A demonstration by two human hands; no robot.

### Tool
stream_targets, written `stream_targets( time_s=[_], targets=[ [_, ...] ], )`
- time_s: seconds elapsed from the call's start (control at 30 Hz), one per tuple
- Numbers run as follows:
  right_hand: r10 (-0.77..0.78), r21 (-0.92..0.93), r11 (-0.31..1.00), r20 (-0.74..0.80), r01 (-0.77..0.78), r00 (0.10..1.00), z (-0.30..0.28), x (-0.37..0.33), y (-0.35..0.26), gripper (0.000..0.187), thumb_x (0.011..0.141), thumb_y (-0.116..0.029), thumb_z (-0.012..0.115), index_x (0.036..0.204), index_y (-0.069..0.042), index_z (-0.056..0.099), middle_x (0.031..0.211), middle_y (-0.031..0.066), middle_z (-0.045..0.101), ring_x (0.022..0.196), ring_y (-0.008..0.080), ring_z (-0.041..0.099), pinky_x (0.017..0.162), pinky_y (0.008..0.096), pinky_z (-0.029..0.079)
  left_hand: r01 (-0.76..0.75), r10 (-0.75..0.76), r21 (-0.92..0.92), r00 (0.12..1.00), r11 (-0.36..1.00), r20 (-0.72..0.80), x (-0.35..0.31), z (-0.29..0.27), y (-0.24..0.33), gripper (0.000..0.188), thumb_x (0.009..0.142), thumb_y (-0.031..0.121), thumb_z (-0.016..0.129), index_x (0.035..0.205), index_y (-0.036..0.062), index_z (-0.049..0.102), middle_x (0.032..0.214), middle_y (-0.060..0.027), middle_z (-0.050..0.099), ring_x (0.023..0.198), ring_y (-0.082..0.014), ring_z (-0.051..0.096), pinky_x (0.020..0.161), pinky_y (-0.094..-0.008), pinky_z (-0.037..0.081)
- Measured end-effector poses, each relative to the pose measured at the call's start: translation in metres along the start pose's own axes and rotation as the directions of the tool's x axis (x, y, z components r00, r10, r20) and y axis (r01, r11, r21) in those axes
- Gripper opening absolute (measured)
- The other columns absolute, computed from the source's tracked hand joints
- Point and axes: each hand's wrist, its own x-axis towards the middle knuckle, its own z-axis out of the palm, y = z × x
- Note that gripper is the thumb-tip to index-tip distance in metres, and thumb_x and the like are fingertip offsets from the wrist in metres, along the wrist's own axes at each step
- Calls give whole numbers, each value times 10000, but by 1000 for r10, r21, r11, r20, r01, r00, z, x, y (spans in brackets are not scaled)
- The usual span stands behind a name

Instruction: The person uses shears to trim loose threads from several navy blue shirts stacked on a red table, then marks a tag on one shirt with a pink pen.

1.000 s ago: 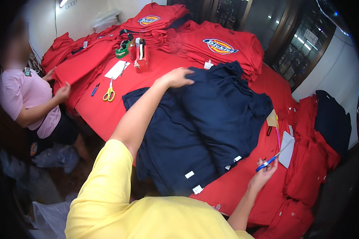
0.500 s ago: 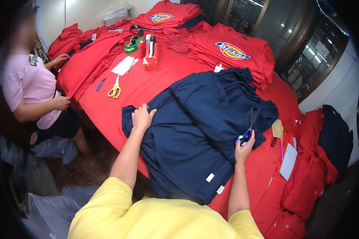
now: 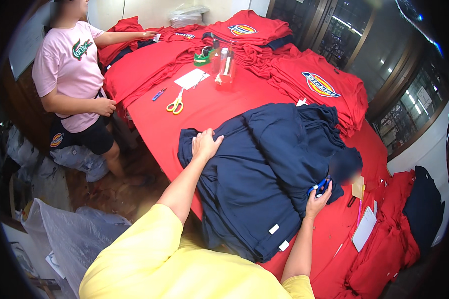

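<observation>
Since the earlier frame, both hands are staying on the navy garments (image 3: pixel 264 184) near the middle of the frame, the left hand (image 3: pixel 204 144) having shifted only slightly along the pile's left edge. That left hand is lying open, fingers spread flat on the dark fabric, gripping nothing. To the right of centre, the right hand (image 3: pixel 318 195) is closing its fingers around small blue-handled snips (image 3: pixel 320 185), with the tool touching the fold of the navy cloth. Small white tags (image 3: pixel 274 229) are showing on the lower edge of the pile. All of this is resting on a table under red cloth (image 3: pixel 209 107). Further out, yellow-handled scissors (image 3: pixel 175 103) are lying on the red surface above and left of the pile, beside a white paper (image 3: pixel 191 78), with a green tape dispenser (image 3: pixel 202 56) near the top. Red printed shirts (image 3: pixel 319 84) are stacking up in the upper right. At upper left, a person in a pink shirt (image 3: pixel 70 65) is standing beside the table, reaching one hand onto the red garments.
</observation>
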Motion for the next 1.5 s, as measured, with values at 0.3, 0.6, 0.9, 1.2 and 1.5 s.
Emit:
stream_targets(
  time_s=[0.3,0.6,0.9,1.2,1.5],
  targets=[
    [96,-13,995,-5,-96,995,-7,-12,-11,601,818,-65,627,1380,-14,420,1138,181,530,986,316,557,879,409,438,-63,63,-2,998,998,-27,0,6,-9,448,897,469,581,1096,68,588,1093,-125,641,1077,-293,566,939,-424,407],
    [242,-163,958,8,-237,970,-54,-45,-19,601,846,-110,612,1396,-17,387,1194,211,514,1030,333,552,904,414,442,-69,71,-122,997,990,16,13,-2,-17,448,924,479,526,920,45,635,863,-213,670,906,-406,629,793,-495,468],
    [368,-462,802,-116,-378,923,-137,-98,-12,595,870,-157,618,1408,-64,382,1173,189,512,1054,338,574,896,437,461,-59,60,-148,998,987,3,7,-3,-13,420,928,463,521,933,58,634,875,-199,678,895,-385,642,798,-477,480],
    [351,-589,735,-97,-337,932,-137,-106,-19,579,877,-221,601,1392,-57,395,1161,221,519,1087,407,517,908,475,429,-128,125,-84,991,988,-45,5,4,-23,401,947,438,478,936,66,626,900,-214,673,889,-414,635,783,-509,482],
    [347,-649,677,-134,-347,928,-137,-99,-15,590,864,-186,597,1403,-87,378,1157,207,510,1093,394,522,915,477,430,-107,106,-82,994,991,-13,8,3,-17,433,941,470,469,1028,83,642,988,-196,679,953,-395,632,822,-475,481]
  ],
)
